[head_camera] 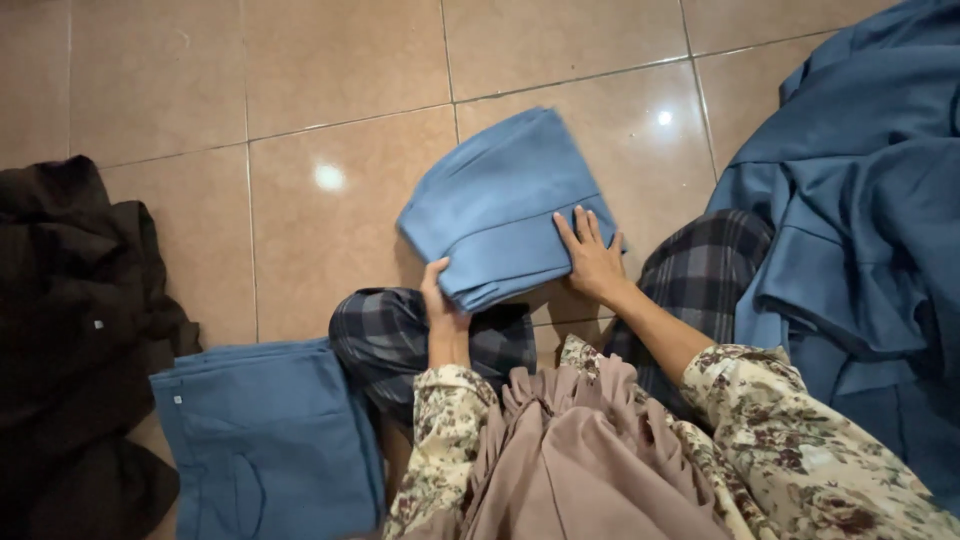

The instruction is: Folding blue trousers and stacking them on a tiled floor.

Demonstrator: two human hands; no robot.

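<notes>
Folded blue garment [505,205] sits up off the tiled floor [330,90], propped over the person's knees in plaid fabric [400,340]. Left hand [443,300] is at its lower left corner, grip closed round the stacked edges, thumb on top, fingers tucked under & out of sight. Right hand [592,262] lies flat on the lower right part, fingers spread, palm pressing down, so that grip is open w/ nothing clasped. Floral sleeves [800,450] on both arms, a pleated beige cloth [575,450] hangs between them. Bottom left: another folded blue piece [265,440] flat on the floor, touching a dark brown heap of clothing [70,330]. Far right: a big loose pile of blue fabric [870,200], unfolded, right beside the knee.
</notes>
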